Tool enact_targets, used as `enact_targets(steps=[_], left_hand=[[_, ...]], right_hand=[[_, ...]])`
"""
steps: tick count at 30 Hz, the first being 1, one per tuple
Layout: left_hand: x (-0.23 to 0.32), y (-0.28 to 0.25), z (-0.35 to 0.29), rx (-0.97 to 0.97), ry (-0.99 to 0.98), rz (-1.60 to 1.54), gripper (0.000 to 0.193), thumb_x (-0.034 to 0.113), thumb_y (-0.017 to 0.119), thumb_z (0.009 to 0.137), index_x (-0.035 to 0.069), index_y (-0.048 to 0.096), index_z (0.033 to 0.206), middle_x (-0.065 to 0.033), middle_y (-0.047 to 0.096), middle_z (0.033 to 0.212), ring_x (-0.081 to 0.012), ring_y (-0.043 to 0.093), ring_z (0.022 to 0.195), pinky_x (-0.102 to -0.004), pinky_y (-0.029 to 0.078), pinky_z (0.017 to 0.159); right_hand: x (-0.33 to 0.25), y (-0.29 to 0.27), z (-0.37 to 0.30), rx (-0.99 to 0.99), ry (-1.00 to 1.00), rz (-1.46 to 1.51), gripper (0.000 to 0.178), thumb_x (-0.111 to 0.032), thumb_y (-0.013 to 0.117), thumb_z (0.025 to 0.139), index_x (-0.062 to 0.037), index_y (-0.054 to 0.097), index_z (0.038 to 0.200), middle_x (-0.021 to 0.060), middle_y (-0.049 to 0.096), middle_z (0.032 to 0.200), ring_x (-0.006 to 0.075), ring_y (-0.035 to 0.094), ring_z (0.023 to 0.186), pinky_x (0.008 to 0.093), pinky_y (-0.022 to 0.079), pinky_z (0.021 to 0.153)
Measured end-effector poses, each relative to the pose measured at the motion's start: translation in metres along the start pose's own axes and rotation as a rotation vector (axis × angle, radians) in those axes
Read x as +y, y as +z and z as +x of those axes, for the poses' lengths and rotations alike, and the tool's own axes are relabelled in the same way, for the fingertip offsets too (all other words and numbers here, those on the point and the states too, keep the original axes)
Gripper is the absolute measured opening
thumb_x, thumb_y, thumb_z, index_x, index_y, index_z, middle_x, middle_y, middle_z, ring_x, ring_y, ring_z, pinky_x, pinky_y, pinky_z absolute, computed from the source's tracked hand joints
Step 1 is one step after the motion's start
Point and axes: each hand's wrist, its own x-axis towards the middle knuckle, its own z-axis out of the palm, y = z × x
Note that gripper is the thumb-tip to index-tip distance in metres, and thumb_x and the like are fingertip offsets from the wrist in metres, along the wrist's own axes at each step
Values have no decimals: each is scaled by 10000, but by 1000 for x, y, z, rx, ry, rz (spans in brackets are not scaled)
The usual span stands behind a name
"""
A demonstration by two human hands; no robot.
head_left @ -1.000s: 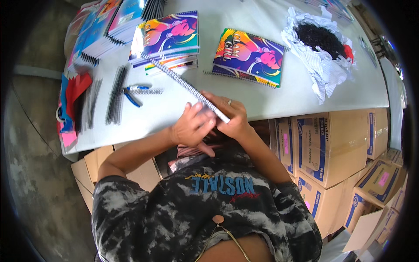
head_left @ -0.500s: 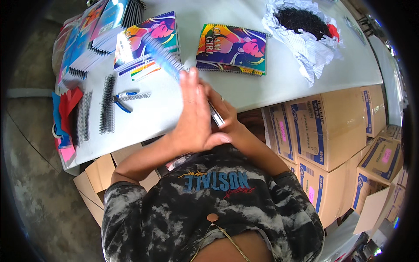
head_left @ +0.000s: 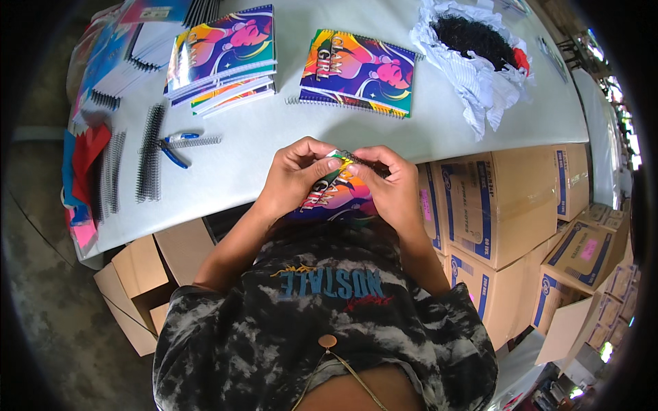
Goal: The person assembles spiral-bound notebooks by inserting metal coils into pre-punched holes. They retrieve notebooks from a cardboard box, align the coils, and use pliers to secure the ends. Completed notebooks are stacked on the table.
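Close to my body, at the table's front edge, a notebook [head_left: 340, 195] with a colourful illustrated cover is gripped between both hands. My left hand [head_left: 299, 177] is closed on its upper left corner, thumb on the cover. My right hand [head_left: 389, 183] pinches the upper edge, where a dark spiral coil [head_left: 371, 164] runs under the fingers. How far the coil is threaded cannot be made out. Beyond the hands lie spiral-bound notebooks [head_left: 360, 72] of the same design. A taller pile of like-covered notebooks [head_left: 223, 55] stands left of them.
On the table's left are loose dark coils [head_left: 149, 154], thinner coils [head_left: 112, 171], blue-handled pliers [head_left: 173, 156] and red material [head_left: 91, 157]. Blue-covered notebooks [head_left: 113, 65] are piled far left. Crumpled striped wrapping [head_left: 473, 103] holds black tangled strands [head_left: 473, 42]. Cardboard boxes [head_left: 517, 205] stand at right.
The notebook, raised and blurred between my palms before, is now lower and nearer my body with its cover showing. Both hands have shifted from flat around it to pinching its upper edge.
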Motion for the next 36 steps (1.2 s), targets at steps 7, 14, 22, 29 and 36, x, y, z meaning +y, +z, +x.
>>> enact_targets(steps=[7,14,22,29,36], left_hand=[[11,-9,-1,35,-37,-45,117,-55,657,752,-18,636,862,-90,654,808,-113,613,746,-249,508,693],[17,-9,-9,-162,-33,87,90,-29,658,767,-14,659,855,-70,660,837,-89,594,760,-206,484,704],[18,-13,-4,-53,-123,72,156,-16,594,823,-34,618,976,-59,633,906,-84,574,829,-225,473,760],[17,-16,-2,-75,-154,7,155,-8,590,830,-29,612,981,-52,617,897,-93,575,826,-224,475,754],[15,-19,2,-137,-65,20,132,-17,602,808,-7,619,939,-10,601,791,-61,552,733,-196,453,660]], right_hand=[[-8,7,1,-122,-185,-110,259,-48,560,832,22,564,1081,208,612,948,298,619,859,319,462,754],[-4,16,4,-290,-12,-84,398,-128,660,788,-1,500,1129,174,617,912,222,613,840,307,463,735],[3,10,3,18,-187,-133,150,-40,647,781,6,601,916,128,642,813,217,631,716,275,472,637],[5,19,-1,86,-191,-81,147,-28,666,758,1,603,889,119,635,829,217,627,736,284,473,654],[9,26,6,89,-150,144,188,57,709,671,7,573,791,76,583,760,154,590,705,265,463,630]])
